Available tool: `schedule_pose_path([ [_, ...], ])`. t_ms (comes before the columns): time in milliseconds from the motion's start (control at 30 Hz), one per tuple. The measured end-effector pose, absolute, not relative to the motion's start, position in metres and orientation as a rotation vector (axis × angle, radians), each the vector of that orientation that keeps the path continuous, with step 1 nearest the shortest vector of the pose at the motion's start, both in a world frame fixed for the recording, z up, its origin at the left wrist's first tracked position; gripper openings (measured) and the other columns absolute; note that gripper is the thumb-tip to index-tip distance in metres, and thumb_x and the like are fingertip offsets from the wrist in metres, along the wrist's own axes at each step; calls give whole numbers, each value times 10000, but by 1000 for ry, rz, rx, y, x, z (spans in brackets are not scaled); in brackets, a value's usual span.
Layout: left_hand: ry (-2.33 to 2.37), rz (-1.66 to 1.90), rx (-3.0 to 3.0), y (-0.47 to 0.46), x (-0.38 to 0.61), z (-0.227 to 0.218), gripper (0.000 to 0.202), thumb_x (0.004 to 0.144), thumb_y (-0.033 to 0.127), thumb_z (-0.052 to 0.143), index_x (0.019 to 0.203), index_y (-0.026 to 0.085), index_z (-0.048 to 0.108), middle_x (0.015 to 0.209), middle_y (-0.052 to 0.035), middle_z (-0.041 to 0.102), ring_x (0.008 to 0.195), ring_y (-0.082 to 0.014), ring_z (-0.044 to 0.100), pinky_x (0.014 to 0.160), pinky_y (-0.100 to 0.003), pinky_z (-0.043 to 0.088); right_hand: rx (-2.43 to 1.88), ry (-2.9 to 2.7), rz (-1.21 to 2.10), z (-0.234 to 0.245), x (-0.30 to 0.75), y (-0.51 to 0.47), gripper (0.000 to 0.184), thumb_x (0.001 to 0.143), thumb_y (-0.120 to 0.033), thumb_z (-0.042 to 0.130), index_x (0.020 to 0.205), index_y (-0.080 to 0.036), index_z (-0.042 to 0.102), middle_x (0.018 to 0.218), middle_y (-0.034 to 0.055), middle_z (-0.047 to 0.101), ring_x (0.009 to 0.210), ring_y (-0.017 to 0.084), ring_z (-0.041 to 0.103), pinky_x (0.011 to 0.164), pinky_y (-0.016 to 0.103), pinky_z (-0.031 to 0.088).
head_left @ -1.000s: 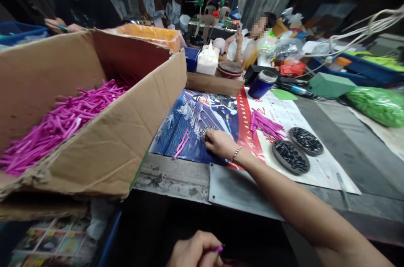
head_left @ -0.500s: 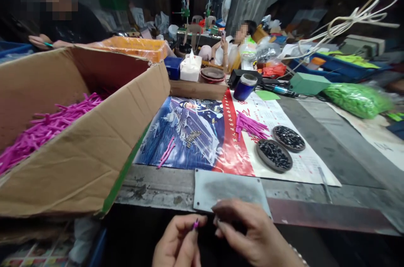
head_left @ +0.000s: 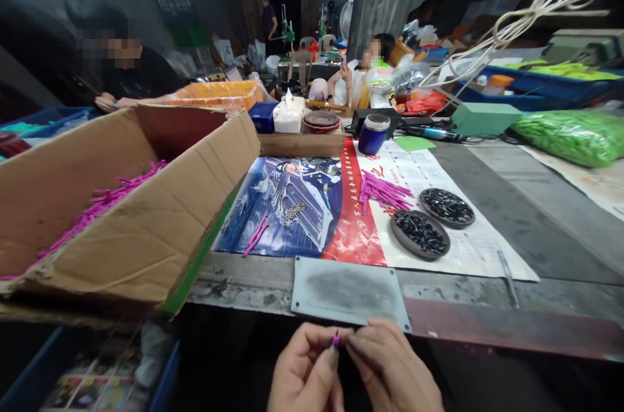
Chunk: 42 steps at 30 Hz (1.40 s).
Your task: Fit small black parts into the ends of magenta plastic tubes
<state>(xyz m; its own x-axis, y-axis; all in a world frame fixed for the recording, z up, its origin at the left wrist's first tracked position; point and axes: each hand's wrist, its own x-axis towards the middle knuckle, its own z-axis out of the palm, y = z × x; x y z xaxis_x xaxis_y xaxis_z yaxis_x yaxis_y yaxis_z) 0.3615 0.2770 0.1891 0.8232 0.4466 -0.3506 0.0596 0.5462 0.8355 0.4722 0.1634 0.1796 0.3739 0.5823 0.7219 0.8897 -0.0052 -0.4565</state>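
My left hand (head_left: 305, 374) and my right hand (head_left: 394, 370) meet at the bottom edge of the view, below the table's front edge. Between their pinched fingertips stands a small magenta tube (head_left: 335, 338). The left fingers grip the tube; the right fingertips press against its top, and whatever they hold is too small to make out. On the poster (head_left: 312, 230) lie a little pile of small metal pieces (head_left: 294, 212), a few loose magenta tubes (head_left: 257, 235), and a bigger heap of magenta tubes (head_left: 383, 192). Two round dishes of black pieces (head_left: 420, 233) (head_left: 447, 205) sit to the right.
A large cardboard box (head_left: 146, 230) of magenta tubes stands at left. A grey metal plate (head_left: 348, 292) lies at the table edge. A blue jar (head_left: 374, 133), tissue box (head_left: 288, 118) and green bag (head_left: 572, 136) sit farther back. Two people sit at other benches behind.
My right hand left the metal pieces on the poster and came down to my left hand. Both hands now pinch together at the magenta tube.
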Motion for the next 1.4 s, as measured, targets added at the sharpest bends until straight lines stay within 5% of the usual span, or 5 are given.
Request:
schedule_pose_path([
  [233,492,129,902,276,370,185,437,797,554,793,885,141,678,401,58,524,314,-34,362,375,-126,270,-1798,-1273,-769,173,471,155,208,1021,-152,499,1034,-154,706,830,49,799,825,165,786,931,295,626],
  [433,557,180,809,267,375,201,421,736,502,864,862,135,698,427,52,555,331,-23,393,387,-117,270,-1954,-1082,-578,181,466,153,265,1055,-301,461,940,-194,674,799,29,788,765,175,792,874,291,641],
  [567,616,255,786,262,374,211,366,750,431,872,870,127,707,662,4,676,409,-13,465,433,-122,338,-1969,-936,-439,186,456,151,204,1019,-351,535,900,-233,653,756,2,761,819,189,782,758,253,643],
  [900,590,314,857,254,361,194,237,854,365,790,944,162,707,714,31,610,554,-47,509,545,-148,426,-1933,-974,-332,195,448,157,115,996,-285,571,929,-228,646,772,12,741,783,186,752,842,307,626],
  [1400,471,409,973,243,358,194,112,951,301,668,916,195,655,848,22,542,575,-49,467,541,-171,416,-1868,-737,-174,182,431,151,46,941,-245,670,972,-229,701,892,21,773,764,161,765,693,204,628],
])
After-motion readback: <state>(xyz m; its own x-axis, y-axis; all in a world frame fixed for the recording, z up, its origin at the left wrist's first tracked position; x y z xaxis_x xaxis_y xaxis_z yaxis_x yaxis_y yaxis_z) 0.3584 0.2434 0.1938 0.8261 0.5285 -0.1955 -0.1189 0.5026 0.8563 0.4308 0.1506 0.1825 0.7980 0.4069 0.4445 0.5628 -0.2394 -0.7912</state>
